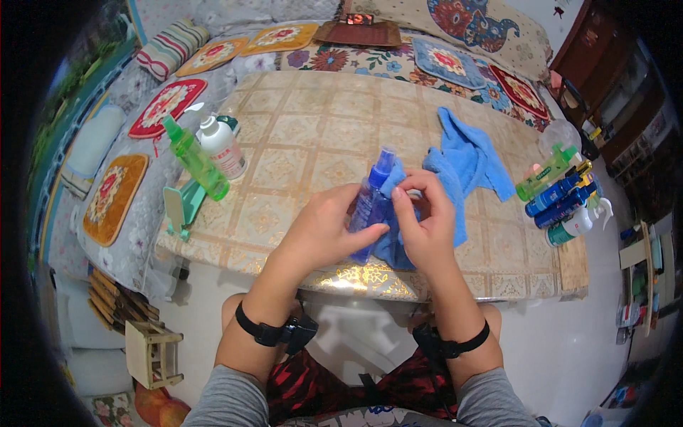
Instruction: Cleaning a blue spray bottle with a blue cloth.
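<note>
A slim blue see-through spray bottle (361,210) stands near the front edge of the table, tilted slightly. My left hand (324,222) wraps round its left side, thumb across its front. Pinched in my right hand (428,220) is part of a blue cloth (464,153), pressed against the bottle's right side near the neck. The rest of the cloth spreads over the tabletop, away to the right. How far the cloth reaches behind the bottle is hidden by my fingers.
A green spray bottle (196,162), a white pump bottle (223,149) and a mint-green stand (183,206) are at the table's left. Several bottles, including a green one (546,174) and a blue one (562,205), crowd the right edge. A small wooden stool (151,349) is on the floor.
</note>
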Demonstrator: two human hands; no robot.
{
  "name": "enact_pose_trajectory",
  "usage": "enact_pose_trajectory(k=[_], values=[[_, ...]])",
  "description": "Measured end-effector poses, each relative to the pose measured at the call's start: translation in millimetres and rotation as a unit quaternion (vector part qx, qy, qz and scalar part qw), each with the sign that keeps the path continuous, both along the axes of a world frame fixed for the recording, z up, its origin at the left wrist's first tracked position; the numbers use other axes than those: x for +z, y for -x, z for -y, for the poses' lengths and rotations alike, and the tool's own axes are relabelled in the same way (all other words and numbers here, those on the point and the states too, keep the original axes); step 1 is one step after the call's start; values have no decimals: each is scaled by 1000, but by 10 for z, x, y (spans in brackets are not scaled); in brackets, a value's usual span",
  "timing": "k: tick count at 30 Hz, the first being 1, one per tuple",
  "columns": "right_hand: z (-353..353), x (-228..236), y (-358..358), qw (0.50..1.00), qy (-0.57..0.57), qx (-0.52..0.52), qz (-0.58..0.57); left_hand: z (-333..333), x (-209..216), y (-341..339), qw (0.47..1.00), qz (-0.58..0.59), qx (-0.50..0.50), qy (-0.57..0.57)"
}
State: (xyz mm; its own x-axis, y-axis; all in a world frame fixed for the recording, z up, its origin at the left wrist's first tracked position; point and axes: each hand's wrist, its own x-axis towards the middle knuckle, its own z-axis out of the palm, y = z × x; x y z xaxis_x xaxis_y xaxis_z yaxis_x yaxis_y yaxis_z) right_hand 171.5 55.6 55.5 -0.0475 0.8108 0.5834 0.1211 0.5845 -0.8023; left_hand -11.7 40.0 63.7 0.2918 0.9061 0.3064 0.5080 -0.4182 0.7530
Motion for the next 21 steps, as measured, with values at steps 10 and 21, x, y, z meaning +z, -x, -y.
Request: enact_pose_trajectory(k=[10, 21], values=[[107, 156, 130, 963, -195, -117, 144, 54, 47, -8, 1000, -19, 2, 12], [-37, -33, 54, 995, 48, 48, -76, 59, 30, 20, 991, 109, -55, 47]])
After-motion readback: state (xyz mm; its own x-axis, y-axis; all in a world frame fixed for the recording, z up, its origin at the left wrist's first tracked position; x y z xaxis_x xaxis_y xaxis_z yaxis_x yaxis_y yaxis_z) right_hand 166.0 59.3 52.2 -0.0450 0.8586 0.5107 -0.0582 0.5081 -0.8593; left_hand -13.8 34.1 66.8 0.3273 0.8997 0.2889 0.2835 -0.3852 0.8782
